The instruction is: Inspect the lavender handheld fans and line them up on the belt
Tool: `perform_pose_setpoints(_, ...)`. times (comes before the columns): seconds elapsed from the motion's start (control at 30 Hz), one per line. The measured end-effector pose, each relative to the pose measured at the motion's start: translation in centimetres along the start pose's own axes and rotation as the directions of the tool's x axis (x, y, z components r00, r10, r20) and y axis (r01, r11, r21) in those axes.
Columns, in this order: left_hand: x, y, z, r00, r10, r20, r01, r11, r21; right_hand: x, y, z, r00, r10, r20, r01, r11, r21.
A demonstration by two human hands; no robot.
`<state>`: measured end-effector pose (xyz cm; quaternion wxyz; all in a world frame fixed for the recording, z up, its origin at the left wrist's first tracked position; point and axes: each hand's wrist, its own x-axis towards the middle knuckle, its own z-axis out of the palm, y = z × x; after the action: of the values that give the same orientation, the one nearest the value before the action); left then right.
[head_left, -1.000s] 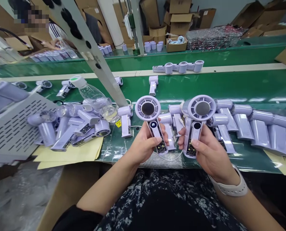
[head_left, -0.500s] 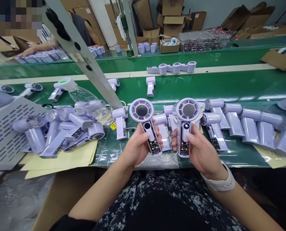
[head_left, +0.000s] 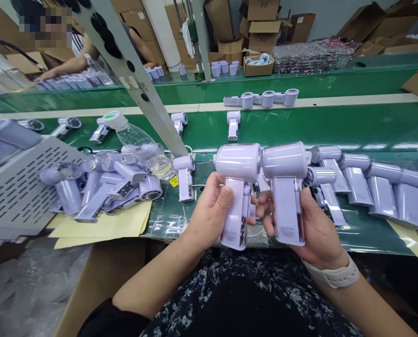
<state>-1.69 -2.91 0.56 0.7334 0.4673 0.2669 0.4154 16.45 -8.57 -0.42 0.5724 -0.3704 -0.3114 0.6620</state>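
My left hand (head_left: pixel 209 213) is closed around the handle of a lilac handheld fan (head_left: pixel 237 161), its thumb lying along the handle. A second lilac handheld fan (head_left: pixel 285 161) is in my right hand (head_left: pixel 319 224), which wears a pale wristband. Both fans stand upright side by side just above the bench edge, heads almost touching, smooth sides toward me. A strip of dark circuit board shows low on the left fan's handle. Behind and right of them lies another lilac fan (head_left: pixel 323 178) with its handle open. One more fan (head_left: pixel 184 175) stands left of my left hand.
Several fans lie heaped on yellow paper (head_left: pixel 100 229) at left, beside a clear plastic bottle (head_left: pixel 135 135) and a slotted grey rack (head_left: pixel 54 178). A slanted metal post (head_left: pixel 149 103) rises there. More fans (head_left: pixel 381 187) line the right. Beyond the green belt (head_left: pixel 310 126), a person's arm (head_left: pixel 64 63) reaches over parts.
Both fans have turned in my hands: their round grilles and button sides faced me before, and now the smooth sides do. The view has shifted slightly left.
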Motion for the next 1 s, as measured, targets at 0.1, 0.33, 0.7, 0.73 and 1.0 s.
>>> perform_pose_setpoints(0.1,-0.6,0.7,1.2,0.997,0.004,-0.076,-0.005,1.0,-0.017,-0.4,-0.1,0.1,0.997,-0.005,-0.075,0.009,0.999,0.051)
perform_pose_setpoints(0.33,-1.6,1.4,1.7,0.997,0.079,-0.006,-0.079,0.997,0.003,-1.3,-0.8,0.4,0.994,-0.108,-0.005,0.108,0.99,0.088)
perform_pose_setpoints(0.7,0.6,-0.6,0.4,0.964,-0.258,0.07,0.267,0.944,-0.196,-0.7,-0.5,0.2,0.998,-0.016,-0.062,0.027,0.983,0.182)
perform_pose_setpoints(0.73,0.7,-0.6,0.4,0.963,-0.26,0.072,0.27,0.944,-0.189,-0.7,-0.5,0.2,0.998,-0.023,-0.059,0.033,0.985,0.172)
perform_pose_setpoints(1.0,0.7,-0.3,0.9,0.969,-0.228,0.097,0.244,0.946,-0.214,-1.1,-0.9,-0.4,0.986,-0.117,-0.12,0.133,0.982,0.133)
